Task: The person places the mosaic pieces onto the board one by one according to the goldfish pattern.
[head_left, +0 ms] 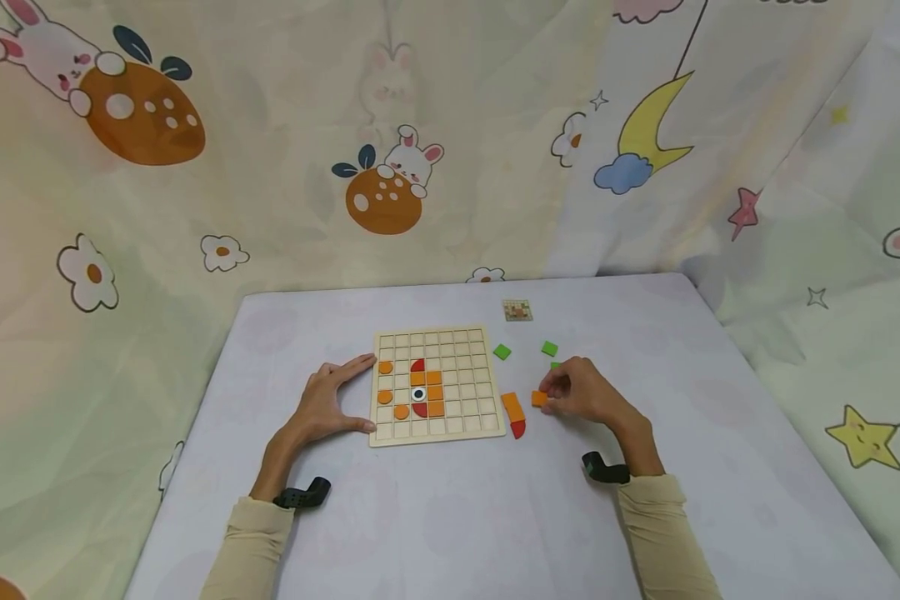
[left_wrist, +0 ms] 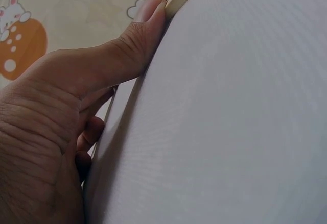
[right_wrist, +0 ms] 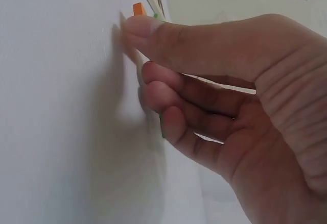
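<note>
At the left edge of a wooden grid board [head_left: 465, 392], my left hand [head_left: 322, 404] has its thumb and forefinger spread wide, their tips touching the rim. Its thumb [left_wrist: 138, 43] also meets the board's edge in the left wrist view. On the board lie orange squares [head_left: 435, 393], orange discs [head_left: 386, 397], two red quarter-circles [head_left: 418, 365] and an eye tile [head_left: 418, 394]. Right of the board, my right hand [head_left: 581, 390] pinches an orange square tile [head_left: 539, 399] between thumb and fingers. That tile [right_wrist: 138, 8] shows past the thumb tip in the right wrist view.
Beside the board's right edge lie an orange piece [head_left: 512, 407] and a red quarter-circle [head_left: 519, 429]. Several green squares [head_left: 502, 352] are scattered beyond, one partly behind my right hand. A small pattern card [head_left: 517, 310] lies near the far table edge, before a printed curtain [head_left: 285, 183].
</note>
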The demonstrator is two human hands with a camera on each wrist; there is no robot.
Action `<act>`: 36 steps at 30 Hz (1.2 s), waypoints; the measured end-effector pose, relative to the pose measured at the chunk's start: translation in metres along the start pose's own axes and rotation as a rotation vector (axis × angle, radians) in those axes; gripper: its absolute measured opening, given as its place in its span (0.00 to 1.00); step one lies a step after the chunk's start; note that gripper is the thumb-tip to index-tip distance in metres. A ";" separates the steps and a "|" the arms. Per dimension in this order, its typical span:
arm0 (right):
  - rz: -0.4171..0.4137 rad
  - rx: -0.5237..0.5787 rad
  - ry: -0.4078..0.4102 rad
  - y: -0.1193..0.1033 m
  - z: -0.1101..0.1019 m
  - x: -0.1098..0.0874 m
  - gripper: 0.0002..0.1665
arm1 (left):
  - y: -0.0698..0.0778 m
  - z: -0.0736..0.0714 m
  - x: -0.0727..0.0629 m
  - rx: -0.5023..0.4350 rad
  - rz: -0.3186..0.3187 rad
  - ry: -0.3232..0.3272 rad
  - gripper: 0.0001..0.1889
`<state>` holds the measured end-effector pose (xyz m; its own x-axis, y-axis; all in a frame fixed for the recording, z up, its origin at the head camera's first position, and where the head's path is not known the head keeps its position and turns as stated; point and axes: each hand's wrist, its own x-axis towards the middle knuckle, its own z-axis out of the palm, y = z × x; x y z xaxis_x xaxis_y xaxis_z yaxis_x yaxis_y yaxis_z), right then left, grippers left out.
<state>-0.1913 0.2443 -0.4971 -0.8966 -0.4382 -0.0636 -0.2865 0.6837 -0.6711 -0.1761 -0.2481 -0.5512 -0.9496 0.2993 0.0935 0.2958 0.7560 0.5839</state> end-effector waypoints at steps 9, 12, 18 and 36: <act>-0.051 0.026 0.037 -0.004 0.005 0.006 0.15 | 0.002 -0.001 0.001 -0.003 -0.020 -0.008 0.65; -0.063 0.035 0.038 -0.005 0.006 0.007 0.15 | 0.003 -0.001 0.001 -0.005 -0.023 -0.010 0.65; -0.079 0.052 0.037 -0.005 0.009 0.008 0.14 | 0.001 0.001 0.000 0.007 -0.003 0.012 0.64; -0.126 0.039 0.089 -0.011 0.018 0.013 0.14 | 0.001 0.000 0.000 -0.004 -0.003 0.011 0.65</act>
<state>-0.1935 0.2208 -0.5036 -0.8815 -0.4641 0.0876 -0.3867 0.6029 -0.6978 -0.1754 -0.2476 -0.5502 -0.9516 0.2904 0.1003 0.2923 0.7549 0.5871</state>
